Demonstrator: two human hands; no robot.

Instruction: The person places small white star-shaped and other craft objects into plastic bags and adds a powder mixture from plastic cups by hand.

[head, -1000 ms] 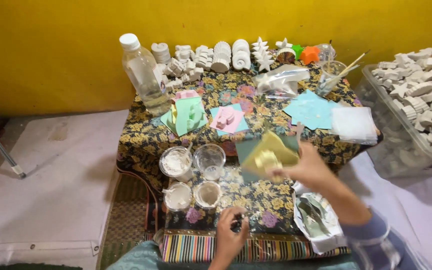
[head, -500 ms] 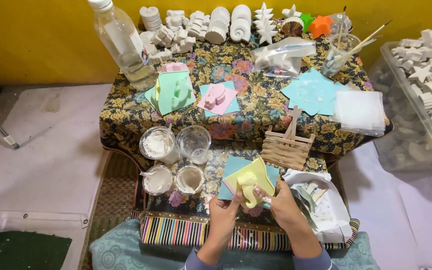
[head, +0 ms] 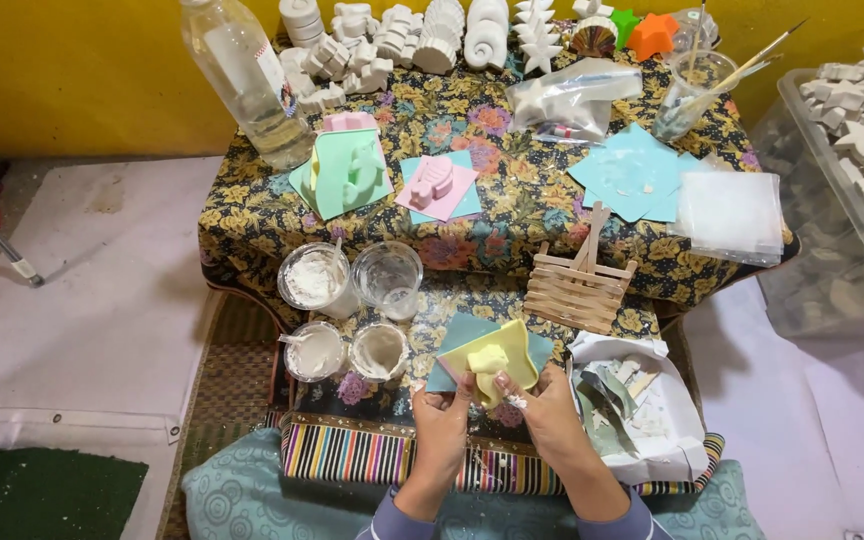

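Head view looks down on a floral-clothed table [head: 512, 215], a clear bin of white plaster casts [head: 857, 190] beside it. Nearer, four cups of plaster [head: 347, 310] and a small wooden easel [head: 580, 285]. Left hand [head: 442, 420] and right hand [head: 552, 415] together pinch a yellow mould [head: 492, 362] (over a teal square).

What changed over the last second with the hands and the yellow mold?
A second ago only the right hand held the yellow mold, raised over the table; the left hand was low, near the cups. The mold has since come down toward the person onto the blue sheet, and both hands grip it now. The cups, bottle, green mold and pink mold stayed put.
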